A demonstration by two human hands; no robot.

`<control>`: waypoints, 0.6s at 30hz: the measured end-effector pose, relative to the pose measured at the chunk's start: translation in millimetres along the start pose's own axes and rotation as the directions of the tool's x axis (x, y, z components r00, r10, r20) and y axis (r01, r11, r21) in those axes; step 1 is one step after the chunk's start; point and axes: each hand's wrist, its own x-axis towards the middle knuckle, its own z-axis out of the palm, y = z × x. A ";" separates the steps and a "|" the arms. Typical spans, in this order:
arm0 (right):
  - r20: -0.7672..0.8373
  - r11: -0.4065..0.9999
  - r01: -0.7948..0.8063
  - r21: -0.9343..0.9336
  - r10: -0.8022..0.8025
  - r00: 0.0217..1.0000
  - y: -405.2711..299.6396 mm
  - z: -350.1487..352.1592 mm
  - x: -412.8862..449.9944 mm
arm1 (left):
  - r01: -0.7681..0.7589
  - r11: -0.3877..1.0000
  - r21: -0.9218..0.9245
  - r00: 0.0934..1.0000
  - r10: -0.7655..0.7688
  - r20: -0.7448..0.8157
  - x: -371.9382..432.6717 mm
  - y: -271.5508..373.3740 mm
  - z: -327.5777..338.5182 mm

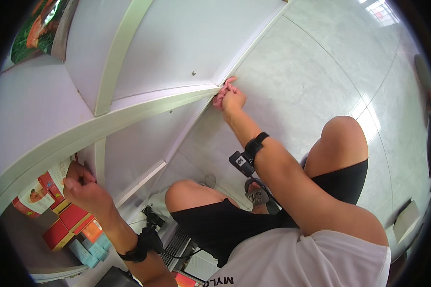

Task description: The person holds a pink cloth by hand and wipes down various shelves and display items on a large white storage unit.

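Observation:
My right hand [234, 99] grips a crumpled pink cloth [221, 97] against the bottom edge of the white cabinet [165, 53], close to the floor. Part of the cloth sticks out past the fingers, along the cabinet's base. My left hand [84, 184] is loosely curled at the cabinet's upright edge [100, 161], beside an open shelf compartment. I cannot tell whether its fingers touch that edge or grip anything. Just behind this hand, red and white packages [39, 193] stand on the shelf, with red boxes [66, 222] and light blue boxes [89, 249] near the wrist.
Pale glossy floor tiles [309, 71] spread to the right of the cabinet. Near my left forearm are a black cable [181, 257] and a slotted metal unit [176, 242]. A glossy picture panel [39, 32] is at the upper left. My bent knees [344, 140] flank the working arm.

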 end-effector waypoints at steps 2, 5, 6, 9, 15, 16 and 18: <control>-0.012 0.989 -0.068 -0.129 0.068 0.998 16.6 37.0 -93.2 | -0.001 0.999 -0.033 0.999 0.000 -0.035 -6.1 -29.4 -26.4; -0.033 0.939 0.098 -0.329 -0.115 0.993 13.5 27.8 -80.7 | 0.007 0.988 -0.155 1.000 -0.006 0.006 -1.5 -23.1 -23.9; -0.034 0.886 0.205 -0.417 -0.240 0.970 21.8 17.3 -63.1 | 0.008 0.984 -0.177 1.000 -0.007 0.009 0.1 -24.7 -21.6; -0.134 0.944 0.072 -0.323 -0.121 0.984 0.9 19.9 -28.1 | 0.092 0.988 -0.122 0.996 -0.093 -0.003 -2.6 -22.5 -18.3; -0.153 0.993 -0.067 -0.094 0.052 0.987 18.5 11.0 -11.9 | 0.007 1.000 0.006 1.000 -0.007 0.015 -0.5 -18.3 -15.1; -0.250 0.963 0.072 -0.259 -0.139 0.958 31.6 5.6 -1.1 | 0.001 1.000 -0.031 1.000 -0.001 0.022 2.0 -14.0 -4.1; -0.160 0.940 -0.050 -0.336 -0.005 0.987 48.1 17.7 -64.8 | 0.056 0.998 0.034 0.998 -0.056 -0.005 -3.1 -30.8 -31.2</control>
